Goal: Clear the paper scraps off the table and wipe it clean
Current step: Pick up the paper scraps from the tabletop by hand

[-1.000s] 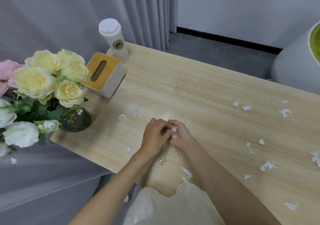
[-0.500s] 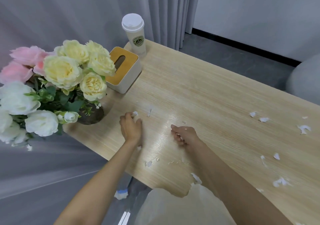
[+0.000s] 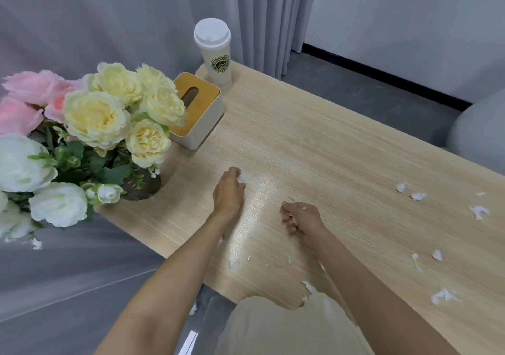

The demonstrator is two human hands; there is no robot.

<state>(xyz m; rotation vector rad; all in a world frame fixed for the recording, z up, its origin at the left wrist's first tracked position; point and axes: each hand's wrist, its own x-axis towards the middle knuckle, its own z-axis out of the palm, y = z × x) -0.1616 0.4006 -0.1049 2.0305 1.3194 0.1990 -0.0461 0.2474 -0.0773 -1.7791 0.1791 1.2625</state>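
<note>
Several white paper scraps lie on the light wooden table (image 3: 314,141): a cluster at the right (image 3: 418,196), a few more toward the near right (image 3: 442,296), and small ones by the near edge (image 3: 233,265). My left hand (image 3: 228,191) reaches toward the vase, its fingertips curled down onto a small scrap (image 3: 241,175) on the tabletop. To its right, my right hand (image 3: 300,218) rests on the table with the fingers curled round gathered scraps; white bits show between them.
A dark vase (image 3: 142,185) of yellow, white and pink flowers (image 3: 109,114) stands at the table's left corner. Behind it are a tissue box (image 3: 196,109) with a wooden top and a lidded coffee cup (image 3: 216,51). A grey chair (image 3: 481,136) sits beyond the far edge.
My hands were together over the table's middle and have separated. The left hand moved left and forward to a scrap near the vase; the right hand stayed, still holding scraps.
</note>
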